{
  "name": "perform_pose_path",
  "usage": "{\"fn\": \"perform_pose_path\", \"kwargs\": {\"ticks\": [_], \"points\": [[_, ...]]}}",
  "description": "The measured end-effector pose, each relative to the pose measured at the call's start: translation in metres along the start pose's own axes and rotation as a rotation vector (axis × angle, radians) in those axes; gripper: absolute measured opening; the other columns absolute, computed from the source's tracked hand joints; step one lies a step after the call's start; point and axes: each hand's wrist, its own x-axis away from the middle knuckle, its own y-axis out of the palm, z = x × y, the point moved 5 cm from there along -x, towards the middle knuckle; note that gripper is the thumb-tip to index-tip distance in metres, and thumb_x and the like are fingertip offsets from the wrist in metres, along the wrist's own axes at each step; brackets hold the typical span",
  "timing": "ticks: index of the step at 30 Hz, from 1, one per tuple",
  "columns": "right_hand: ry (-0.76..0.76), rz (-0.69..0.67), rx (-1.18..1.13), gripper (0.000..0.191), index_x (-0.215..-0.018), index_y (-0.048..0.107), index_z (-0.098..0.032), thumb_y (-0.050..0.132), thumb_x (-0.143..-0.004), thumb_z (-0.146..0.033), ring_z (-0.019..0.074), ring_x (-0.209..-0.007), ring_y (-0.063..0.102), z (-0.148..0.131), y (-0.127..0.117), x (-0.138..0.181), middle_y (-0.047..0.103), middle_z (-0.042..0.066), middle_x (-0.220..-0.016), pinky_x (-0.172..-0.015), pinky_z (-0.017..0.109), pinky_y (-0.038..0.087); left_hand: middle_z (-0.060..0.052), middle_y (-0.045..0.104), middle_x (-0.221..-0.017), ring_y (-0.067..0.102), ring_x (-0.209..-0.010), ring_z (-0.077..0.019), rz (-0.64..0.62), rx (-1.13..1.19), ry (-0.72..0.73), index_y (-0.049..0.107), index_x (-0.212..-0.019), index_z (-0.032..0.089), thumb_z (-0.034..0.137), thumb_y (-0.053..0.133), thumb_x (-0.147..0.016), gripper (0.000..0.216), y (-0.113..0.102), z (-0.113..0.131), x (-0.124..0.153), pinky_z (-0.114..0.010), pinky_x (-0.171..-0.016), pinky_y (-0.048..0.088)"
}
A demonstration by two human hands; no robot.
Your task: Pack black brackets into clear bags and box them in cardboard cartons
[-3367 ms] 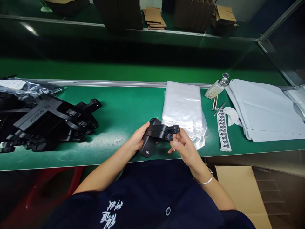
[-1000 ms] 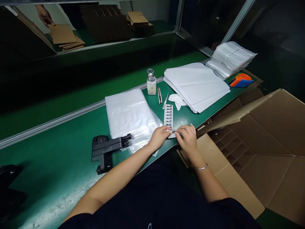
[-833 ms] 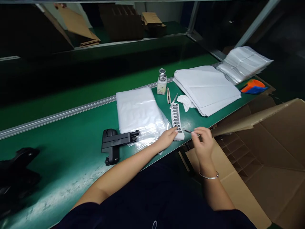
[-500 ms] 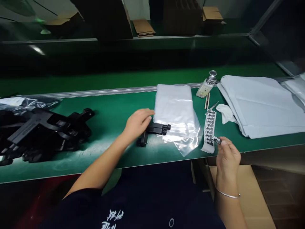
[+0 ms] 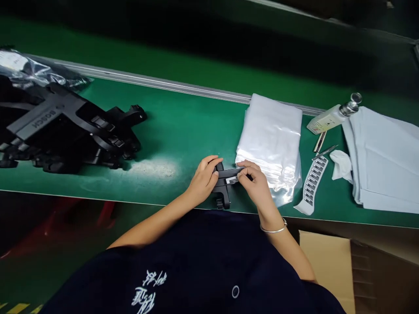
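A black plastic bracket (image 5: 224, 192) lies on the green bench near its front edge. My left hand (image 5: 204, 182) is closed on the bracket's left side, fingers over the crosspiece. Between finger and thumb, my right hand (image 5: 254, 181) pinches a small black-and-white label (image 5: 231, 179) by its right end. The label lies against the bracket's middle arm; how much of it sticks there I cannot tell. Part of the bracket's right end is hidden under my right hand. Further right rests a curved strip of labels (image 5: 314, 185), with tweezers (image 5: 325, 152) across its top.
Behind my right hand lies a stack of clear plastic bags (image 5: 271, 131). A bottle with a metal top (image 5: 329, 120), a cutter knife (image 5: 320, 141), a crumpled white cloth (image 5: 341, 165) and white sheets (image 5: 389, 161) are at the right. Several black brackets (image 5: 65, 126) are piled left.
My right hand has brought the label from beside the strip over to the bracket. My left hand has turned the bracket and holds it. The view has shifted.
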Motion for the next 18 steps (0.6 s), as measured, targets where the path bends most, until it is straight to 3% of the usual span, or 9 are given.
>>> {"fn": "perform_pose_path", "kwargs": {"ticks": [5, 18], "points": [[0.022, 0.02, 0.019, 0.014, -0.06, 0.055, -0.024, 0.058, -0.073, -0.027, 0.0282, -0.122, 0.049, 0.0024, -0.0006, 0.0022, 0.068, 0.007, -0.11, -0.108, 0.049, 0.03, -0.012, 0.044, -0.14, 0.042, -0.133, -0.023, 0.022, 0.001, 0.008, 0.046, -0.134, 0.021, 0.02, 0.035, -0.095, 0.041, -0.0016, -0.0015, -0.0011, -0.046, -0.113, 0.036], [-0.019, 0.009, 0.08, 0.015, -0.061, 0.054, -0.024, 0.058, -0.076, -0.024, 0.0282, -0.122, 0.05, -0.0007, 0.003, 0.0041, 0.068, 0.006, -0.11, -0.108, 0.051, 0.029, -0.012, 0.045, -0.139, 0.043, -0.132, -0.0242, 0.022, -0.014, 0.027, 0.047, -0.134, 0.019, 0.02, 0.036, -0.094, 0.042, -0.002, -0.0001, -0.0013, -0.046, -0.111, 0.037]]}}
